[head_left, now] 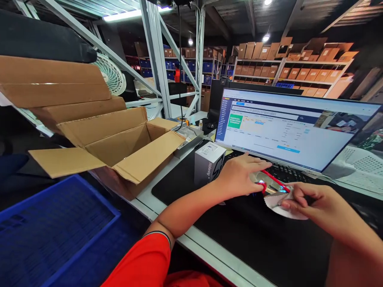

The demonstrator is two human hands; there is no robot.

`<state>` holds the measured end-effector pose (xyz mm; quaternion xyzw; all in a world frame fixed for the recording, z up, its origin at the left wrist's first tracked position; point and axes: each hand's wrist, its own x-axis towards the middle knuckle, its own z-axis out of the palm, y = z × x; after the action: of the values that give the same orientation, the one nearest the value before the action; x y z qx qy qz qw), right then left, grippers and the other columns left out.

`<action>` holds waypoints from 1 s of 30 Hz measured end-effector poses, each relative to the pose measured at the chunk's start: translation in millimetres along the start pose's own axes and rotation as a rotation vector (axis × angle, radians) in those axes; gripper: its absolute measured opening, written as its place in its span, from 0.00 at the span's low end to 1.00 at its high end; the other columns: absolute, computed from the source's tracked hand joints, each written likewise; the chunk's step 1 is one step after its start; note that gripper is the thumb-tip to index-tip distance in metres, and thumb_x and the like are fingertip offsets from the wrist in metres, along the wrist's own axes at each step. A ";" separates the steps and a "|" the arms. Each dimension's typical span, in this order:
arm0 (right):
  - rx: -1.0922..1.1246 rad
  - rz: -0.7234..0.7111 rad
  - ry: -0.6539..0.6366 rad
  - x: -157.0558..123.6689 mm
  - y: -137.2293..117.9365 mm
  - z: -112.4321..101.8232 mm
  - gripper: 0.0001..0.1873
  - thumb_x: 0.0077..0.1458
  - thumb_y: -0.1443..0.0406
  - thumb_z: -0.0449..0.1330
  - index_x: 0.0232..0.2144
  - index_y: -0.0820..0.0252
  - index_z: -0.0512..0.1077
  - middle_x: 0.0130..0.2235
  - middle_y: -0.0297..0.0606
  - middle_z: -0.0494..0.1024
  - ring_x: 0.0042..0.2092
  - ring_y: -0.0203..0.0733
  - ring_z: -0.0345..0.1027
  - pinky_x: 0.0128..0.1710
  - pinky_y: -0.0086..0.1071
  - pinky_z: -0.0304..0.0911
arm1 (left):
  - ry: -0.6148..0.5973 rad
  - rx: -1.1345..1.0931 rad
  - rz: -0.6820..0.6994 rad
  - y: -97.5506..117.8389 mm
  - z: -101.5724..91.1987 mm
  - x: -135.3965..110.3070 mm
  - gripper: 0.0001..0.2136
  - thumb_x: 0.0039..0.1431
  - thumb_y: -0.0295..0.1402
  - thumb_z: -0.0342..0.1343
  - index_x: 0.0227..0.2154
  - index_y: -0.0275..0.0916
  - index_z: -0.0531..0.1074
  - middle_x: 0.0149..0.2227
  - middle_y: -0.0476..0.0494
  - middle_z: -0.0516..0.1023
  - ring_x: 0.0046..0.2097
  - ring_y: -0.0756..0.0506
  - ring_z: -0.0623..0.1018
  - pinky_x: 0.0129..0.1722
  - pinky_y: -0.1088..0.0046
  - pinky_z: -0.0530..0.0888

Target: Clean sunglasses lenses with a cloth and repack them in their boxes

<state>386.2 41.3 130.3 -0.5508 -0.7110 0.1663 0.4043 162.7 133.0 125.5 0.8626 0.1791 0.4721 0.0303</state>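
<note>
Over the black desk mat, my left hand [239,175] grips the left side of a shiny, red-edged object [272,181], thumb below and fingers above. Its kind I cannot make out, as my fingers cover part of it. My right hand [311,201] is closed on a pale grey cloth [281,205] with a zigzag edge, pinched against the object's right end. Just left of my left hand stands an upright grey and white box [208,163] with printed lettering.
A lit monitor [284,123] stands behind the hands, with a black keyboard [290,173] below it. To the left are an open cardboard carton [119,145] and, lower down, a blue plastic crate [60,231]. A metal post [158,59] rises behind the desk.
</note>
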 end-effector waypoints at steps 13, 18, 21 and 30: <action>0.253 -0.006 -0.268 3.4 -15.5 2.2 0.25 0.50 0.59 0.71 0.18 0.58 0.58 0.22 0.28 0.63 0.26 0.31 0.53 0.25 0.27 0.49 | -0.019 -0.117 0.059 -6.7 -18.7 8.0 0.20 0.45 0.23 0.63 0.44 0.40 0.81 0.44 0.45 0.85 0.46 0.44 0.84 0.68 0.49 0.64; 0.299 -0.040 -0.316 2.8 -11.1 -3.9 0.24 0.51 0.60 0.71 0.18 0.59 0.59 0.22 0.28 0.64 0.25 0.31 0.54 0.24 0.26 0.49 | -0.049 -0.202 0.008 -9.7 -23.5 10.4 0.19 0.44 0.23 0.62 0.42 0.40 0.82 0.42 0.45 0.86 0.44 0.43 0.85 0.66 0.48 0.66; 0.301 -0.040 -0.300 2.9 -13.9 -0.7 0.24 0.50 0.61 0.71 0.18 0.59 0.60 0.22 0.29 0.65 0.25 0.31 0.55 0.25 0.26 0.50 | -0.039 -0.173 0.034 -10.5 -25.1 10.0 0.18 0.46 0.24 0.62 0.42 0.41 0.82 0.42 0.46 0.86 0.43 0.44 0.85 0.66 0.47 0.67; 0.143 -0.012 0.136 -0.1 -34.3 27.7 0.21 0.52 0.60 0.68 0.19 0.58 0.60 0.21 0.28 0.66 0.26 0.33 0.57 0.26 0.28 0.49 | 0.052 0.205 0.299 7.6 -14.4 3.2 0.19 0.60 0.25 0.59 0.54 0.42 0.72 0.53 0.40 0.81 0.57 0.41 0.79 0.72 0.46 0.55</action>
<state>343.0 35.4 136.6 -0.5262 -0.6717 0.1762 0.4907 154.5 125.3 137.8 0.8656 0.0968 0.4729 -0.1330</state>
